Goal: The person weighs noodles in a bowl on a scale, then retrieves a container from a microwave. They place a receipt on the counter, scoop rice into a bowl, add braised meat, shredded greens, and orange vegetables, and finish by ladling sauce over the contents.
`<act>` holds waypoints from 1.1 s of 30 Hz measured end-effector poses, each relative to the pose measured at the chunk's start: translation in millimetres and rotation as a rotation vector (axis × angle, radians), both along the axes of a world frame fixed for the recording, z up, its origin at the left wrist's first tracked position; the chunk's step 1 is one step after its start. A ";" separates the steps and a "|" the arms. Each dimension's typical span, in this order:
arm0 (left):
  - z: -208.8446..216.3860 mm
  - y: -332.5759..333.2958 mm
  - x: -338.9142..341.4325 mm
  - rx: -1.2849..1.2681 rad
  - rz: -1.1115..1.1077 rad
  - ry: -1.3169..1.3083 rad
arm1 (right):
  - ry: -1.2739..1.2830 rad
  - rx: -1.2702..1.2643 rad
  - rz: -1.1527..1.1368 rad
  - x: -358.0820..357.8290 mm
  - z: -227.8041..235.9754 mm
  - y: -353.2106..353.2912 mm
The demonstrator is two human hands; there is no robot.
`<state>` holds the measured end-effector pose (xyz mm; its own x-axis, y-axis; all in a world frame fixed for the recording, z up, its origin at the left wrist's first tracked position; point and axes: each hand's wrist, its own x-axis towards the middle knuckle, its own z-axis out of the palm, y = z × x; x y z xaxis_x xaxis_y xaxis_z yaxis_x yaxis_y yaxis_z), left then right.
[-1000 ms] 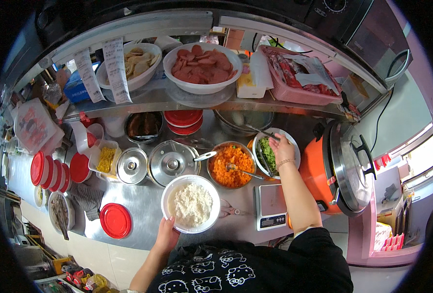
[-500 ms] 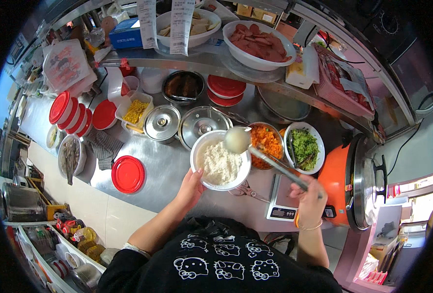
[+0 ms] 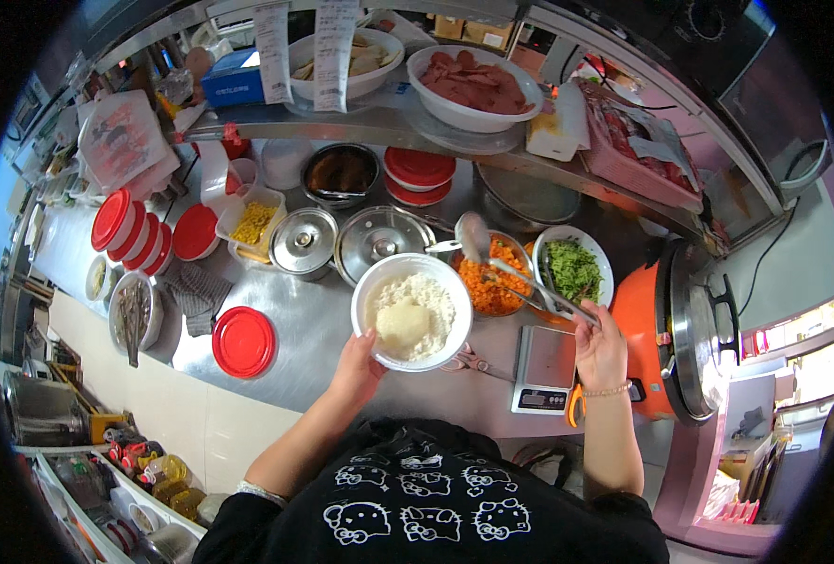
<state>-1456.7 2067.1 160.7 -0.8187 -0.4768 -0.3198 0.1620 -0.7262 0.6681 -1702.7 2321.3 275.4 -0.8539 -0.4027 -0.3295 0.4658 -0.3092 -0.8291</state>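
Observation:
My left hand (image 3: 357,368) grips the near left side of a white plastic bowl (image 3: 364,286). White rice (image 3: 436,293) fills much of it, with a smooth pale dollop (image 3: 403,325) on top. Closed round a long metal handle, my right hand (image 3: 602,352) holds a ladle (image 3: 473,237) whose head hangs over the far edge of a bowl of diced carrot (image 3: 488,293). Beside the carrot, shredded green vegetable (image 3: 572,269) fills a white bowl. A kitchen scale (image 3: 546,357) and scissors (image 3: 469,358) lie near my hands.
Lidded pots (image 3: 304,242), a red lid (image 3: 244,342) and a tub of corn (image 3: 251,222) stand on the steel counter. An orange cooker (image 3: 639,329) stands at right. Above the far side, a shelf (image 3: 379,117) carries a bowl of sliced sausage (image 3: 473,86).
The ladle's pale contents now lie on the rice. Its head has moved up and right, away from the bowl. The bowl has shifted slightly left in view.

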 end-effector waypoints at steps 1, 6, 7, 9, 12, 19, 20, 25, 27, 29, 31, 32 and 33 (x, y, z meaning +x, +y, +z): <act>0.6 0.1 1.2 0.004 0.006 -0.001 | 0.011 0.003 -0.032 -14.2 -7.3 3.3; 6.3 0.2 9.2 0.006 0.009 -0.023 | 0.050 0.003 -0.259 -91.3 -53.1 -14.4; 7.4 0.4 11.0 0.002 0.013 -0.023 | 0.139 0.013 -0.276 -101.6 -63.5 -23.0; 8.8 0.3 13.6 -0.004 0.008 0.006 | 0.444 0.214 -0.204 -113.1 -84.8 -42.6; 9.5 -0.2 15.7 -0.001 -0.007 -0.001 | 1.532 1.048 0.102 -118.4 -104.2 -54.5; 4.4 -0.3 18.5 0.000 0.025 0.011 | 1.512 0.981 0.025 -108.5 -117.7 -37.3; 3.7 -0.4 18.0 -0.003 0.030 0.012 | 1.527 0.977 0.028 -106.2 -114.8 -36.6; 3.9 1.9 13.2 -0.022 0.060 -0.029 | 0.874 0.479 -0.184 -59.3 -70.9 -25.1; 5.3 2.9 11.4 -0.005 0.095 -0.021 | 0.637 0.373 -0.218 -25.3 -39.3 -12.0; 6.5 3.8 10.9 -0.008 0.096 0.042 | 0.495 0.269 -0.124 7.7 -12.7 -6.6; 6.6 5.1 10.9 -0.036 0.106 0.036 | 0.385 0.209 0.058 33.5 8.5 -6.3; 6.2 5.8 10.9 -0.048 0.104 0.044 | 0.346 0.271 0.115 43.2 16.2 -8.7; 5.5 7.1 10.7 -0.051 0.101 0.042 | 0.303 0.336 0.180 53.2 21.9 -10.6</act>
